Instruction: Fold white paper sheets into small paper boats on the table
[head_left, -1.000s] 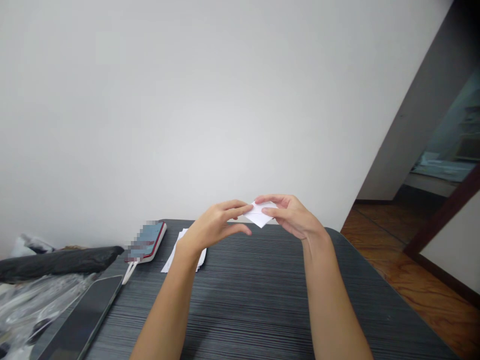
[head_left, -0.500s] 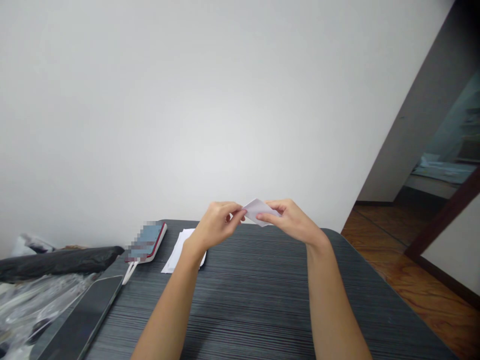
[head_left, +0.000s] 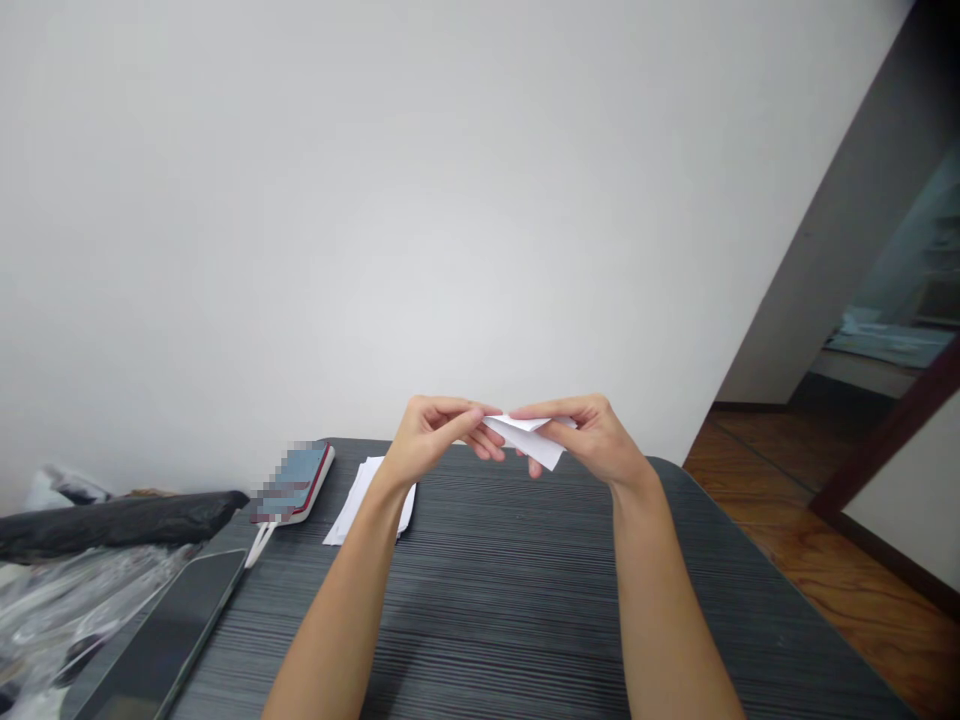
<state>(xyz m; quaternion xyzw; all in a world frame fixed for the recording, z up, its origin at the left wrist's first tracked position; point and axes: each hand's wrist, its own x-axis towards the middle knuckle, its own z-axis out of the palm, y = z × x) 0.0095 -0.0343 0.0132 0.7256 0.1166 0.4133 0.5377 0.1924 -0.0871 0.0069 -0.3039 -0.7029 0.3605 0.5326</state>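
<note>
A small folded white paper [head_left: 531, 437] is held up above the far part of the dark striped table [head_left: 510, 610]. My left hand [head_left: 433, 438] pinches its left end between thumb and fingers. Gripping the right side of the paper is my right hand [head_left: 594, 436], with the fingers curled round it. A folded flap of the paper points down and to the right below my right fingers.
More white paper sheets [head_left: 360, 495] lie on the table behind my left forearm. A phone in a red case [head_left: 294, 482] with a white cable, a dark tablet [head_left: 161, 640] and plastic bags [head_left: 52, 600] sit at the left. The wood floor [head_left: 825, 540] lies to the right.
Both hands have turned the folded paper; a flap now hangs down on the right. My left hand went from loosely open fingers to a tight pinch on the paper's left end.
</note>
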